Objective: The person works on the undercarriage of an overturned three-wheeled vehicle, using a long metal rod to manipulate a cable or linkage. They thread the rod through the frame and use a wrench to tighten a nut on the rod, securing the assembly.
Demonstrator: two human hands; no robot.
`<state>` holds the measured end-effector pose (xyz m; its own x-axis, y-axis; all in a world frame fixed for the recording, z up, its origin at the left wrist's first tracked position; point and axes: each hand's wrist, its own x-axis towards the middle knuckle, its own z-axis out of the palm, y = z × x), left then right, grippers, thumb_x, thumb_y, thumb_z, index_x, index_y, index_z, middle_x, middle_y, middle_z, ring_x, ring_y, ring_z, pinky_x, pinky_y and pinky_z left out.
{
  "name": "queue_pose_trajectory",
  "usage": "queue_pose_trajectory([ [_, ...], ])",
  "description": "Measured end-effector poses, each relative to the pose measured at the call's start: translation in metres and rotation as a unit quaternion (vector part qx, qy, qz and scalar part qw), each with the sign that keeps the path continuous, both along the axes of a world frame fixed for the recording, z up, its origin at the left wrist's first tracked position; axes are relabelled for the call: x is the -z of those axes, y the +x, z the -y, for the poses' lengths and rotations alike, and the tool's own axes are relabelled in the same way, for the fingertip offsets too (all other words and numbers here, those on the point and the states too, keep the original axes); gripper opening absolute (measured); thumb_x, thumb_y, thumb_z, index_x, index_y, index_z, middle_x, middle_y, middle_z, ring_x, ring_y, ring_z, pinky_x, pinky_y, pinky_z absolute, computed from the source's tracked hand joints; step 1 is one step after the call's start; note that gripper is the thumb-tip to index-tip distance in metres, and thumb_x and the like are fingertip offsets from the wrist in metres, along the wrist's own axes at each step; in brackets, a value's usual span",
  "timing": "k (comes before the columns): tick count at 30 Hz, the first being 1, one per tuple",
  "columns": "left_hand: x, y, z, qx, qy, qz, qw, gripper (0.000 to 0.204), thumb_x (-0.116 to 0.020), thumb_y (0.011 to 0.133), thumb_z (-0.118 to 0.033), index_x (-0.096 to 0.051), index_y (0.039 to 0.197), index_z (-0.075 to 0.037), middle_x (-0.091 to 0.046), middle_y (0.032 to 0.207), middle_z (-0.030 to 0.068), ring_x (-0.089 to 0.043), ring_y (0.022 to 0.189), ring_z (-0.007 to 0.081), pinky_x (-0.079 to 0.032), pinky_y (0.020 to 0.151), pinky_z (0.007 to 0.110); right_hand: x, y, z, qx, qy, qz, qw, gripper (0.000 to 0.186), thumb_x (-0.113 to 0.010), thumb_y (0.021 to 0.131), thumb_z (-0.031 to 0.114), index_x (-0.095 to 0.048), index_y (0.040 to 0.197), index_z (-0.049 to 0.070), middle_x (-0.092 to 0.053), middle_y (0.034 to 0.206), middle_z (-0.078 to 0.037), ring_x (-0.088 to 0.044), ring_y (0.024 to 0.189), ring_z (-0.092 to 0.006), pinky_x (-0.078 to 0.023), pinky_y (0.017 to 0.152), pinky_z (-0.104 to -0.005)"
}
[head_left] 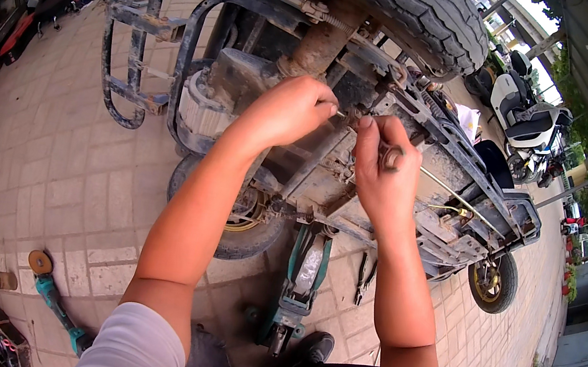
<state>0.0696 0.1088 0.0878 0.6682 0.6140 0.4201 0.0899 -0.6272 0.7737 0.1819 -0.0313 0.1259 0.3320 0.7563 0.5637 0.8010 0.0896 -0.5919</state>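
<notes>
A vehicle is tipped up with its muddy metal underframe (pixel 310 178) facing me and a large tyre (pixel 409 8) on top. My left hand (pixel 287 108) is closed in a pinch beside a rusty axle tube (pixel 323 44). A thin tip shows at its fingers; the rest is hidden. My right hand (pixel 388 172) is closed close to it, thumb up against the frame parts. From its fingers pokes the round end of a rusty bolt-like piece (pixel 391 158). Both fingertips are near one small bracket area, which they partly cover.
Below the frame stands a green floor jack (pixel 306 275), with pliers (pixel 365 279) on the paving beside it. A teal angle grinder (pixel 59 307) lies at lower left. A bent tube bumper (pixel 139 41) juts out left. Parked scooters (pixel 526 121) stand at far right.
</notes>
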Motion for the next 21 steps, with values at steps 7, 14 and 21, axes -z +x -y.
queue_pose_trajectory([
  [7, 0.005, 0.0, 0.004, -0.02, -0.009, 0.028, 0.999, 0.027, -0.063, 0.089, -0.02, -0.067, 0.098, 0.005, -0.068, 0.076, 0.0114, -0.061, 0.07, 0.0171, -0.049, 0.07, 0.033, 0.135, -0.01, -0.003, -0.051, 0.106, 0.258, 0.959, 0.026, -0.075, 0.076, 0.006, -0.059, 0.095, 0.009, -0.051, 0.077, -0.008, -0.052, 0.065, -0.0299, -0.043, 0.058, -0.0421],
  [14, 0.008, 0.016, 0.004, 0.022, -0.088, 0.01, 0.996, 0.028, -0.065, 0.088, -0.021, -0.069, 0.1, 0.003, -0.067, 0.08, 0.0125, -0.063, 0.072, 0.0187, -0.05, 0.068, 0.033, 0.088, -0.009, 0.041, -0.084, 0.109, 0.026, 0.99, 0.005, -0.065, 0.088, 0.003, -0.061, 0.086, 0.002, -0.058, 0.072, -0.011, -0.055, 0.06, -0.0239, -0.046, 0.058, -0.0319],
  [21, 0.014, 0.021, -0.002, 0.036, -0.1, 0.029, 0.994, 0.027, -0.068, 0.083, -0.015, -0.069, 0.104, 0.002, -0.071, 0.094, 0.019, -0.069, 0.086, 0.0286, -0.052, 0.079, 0.036, 0.0, 0.019, 0.019, -0.013, 0.148, -0.205, 0.968, 0.035, -0.056, 0.101, 0.028, -0.063, 0.081, 0.0, -0.053, 0.062, 0.003, -0.044, 0.055, -0.0047, -0.032, 0.049, -0.0219],
])
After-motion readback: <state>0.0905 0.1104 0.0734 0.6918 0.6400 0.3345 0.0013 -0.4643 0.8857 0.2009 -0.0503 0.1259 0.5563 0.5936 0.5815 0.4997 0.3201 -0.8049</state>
